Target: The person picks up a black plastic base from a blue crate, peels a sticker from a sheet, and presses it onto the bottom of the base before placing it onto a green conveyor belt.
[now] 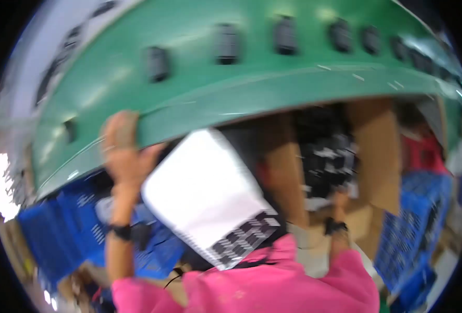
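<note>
My left hand (122,151) rests against the front edge of a green tabletop (189,99), its fingers over the edge and its thumb apart; no object shows in it. To the right, my right hand (340,198) reaches into an open cardboard box (374,151) at the near side of the table. Inside the box lie many black pieces with white bits (327,156) among them. Motion blur hides the right fingers, so their grip does not show. Over my lap lies a white sheet or bag (202,182) with a band of dark blocks along its lower edge.
A spaced row of small black parts (226,44) runs across the tabletop. Blue crates stand below at the left (59,229) and at the right (413,224). Something red (423,154) shows beyond the box. Cables hang near my left elbow.
</note>
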`<control>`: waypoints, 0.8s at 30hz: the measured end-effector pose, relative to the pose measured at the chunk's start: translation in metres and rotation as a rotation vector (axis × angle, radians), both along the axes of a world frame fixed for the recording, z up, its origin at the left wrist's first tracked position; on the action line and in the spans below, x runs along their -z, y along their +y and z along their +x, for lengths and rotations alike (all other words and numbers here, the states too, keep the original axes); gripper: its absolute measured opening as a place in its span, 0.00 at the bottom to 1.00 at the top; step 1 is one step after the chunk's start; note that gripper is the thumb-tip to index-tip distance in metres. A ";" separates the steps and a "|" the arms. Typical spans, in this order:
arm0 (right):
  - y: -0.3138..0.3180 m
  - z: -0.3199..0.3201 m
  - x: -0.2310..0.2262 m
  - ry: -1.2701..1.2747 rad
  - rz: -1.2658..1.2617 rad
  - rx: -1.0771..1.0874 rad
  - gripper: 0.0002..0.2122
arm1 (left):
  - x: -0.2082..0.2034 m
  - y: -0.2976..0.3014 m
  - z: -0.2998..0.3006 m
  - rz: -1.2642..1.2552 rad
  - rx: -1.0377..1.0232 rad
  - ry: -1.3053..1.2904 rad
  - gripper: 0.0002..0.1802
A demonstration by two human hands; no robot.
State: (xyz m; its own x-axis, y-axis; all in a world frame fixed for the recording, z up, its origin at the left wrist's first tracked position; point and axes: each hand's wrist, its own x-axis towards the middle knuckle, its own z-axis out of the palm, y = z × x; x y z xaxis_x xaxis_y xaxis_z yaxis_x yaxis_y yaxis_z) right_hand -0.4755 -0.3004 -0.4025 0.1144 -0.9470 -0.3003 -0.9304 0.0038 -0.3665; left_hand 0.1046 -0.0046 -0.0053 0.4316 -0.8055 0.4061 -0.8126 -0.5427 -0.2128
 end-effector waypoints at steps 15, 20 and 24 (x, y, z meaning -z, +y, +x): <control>0.031 0.139 -0.192 -0.767 -0.224 0.087 0.10 | -0.021 0.133 0.182 -0.366 -0.628 0.093 0.29; 0.111 0.211 -0.324 -1.004 -0.010 -0.051 0.08 | -0.062 -0.019 -0.008 -0.744 -0.008 0.574 0.32; 0.170 0.257 -0.385 -1.656 0.635 -0.336 0.28 | -0.051 -0.050 -0.178 -0.352 0.338 0.635 0.36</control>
State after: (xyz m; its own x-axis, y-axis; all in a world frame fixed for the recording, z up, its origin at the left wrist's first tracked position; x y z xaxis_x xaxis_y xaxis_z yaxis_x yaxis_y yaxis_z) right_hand -0.2182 -0.1304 -0.0176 0.7826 -0.6210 0.0437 0.3695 0.4069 -0.8354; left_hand -0.0730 -0.0550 0.0461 0.4209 -0.8044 0.4194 -0.8536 -0.1948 0.4831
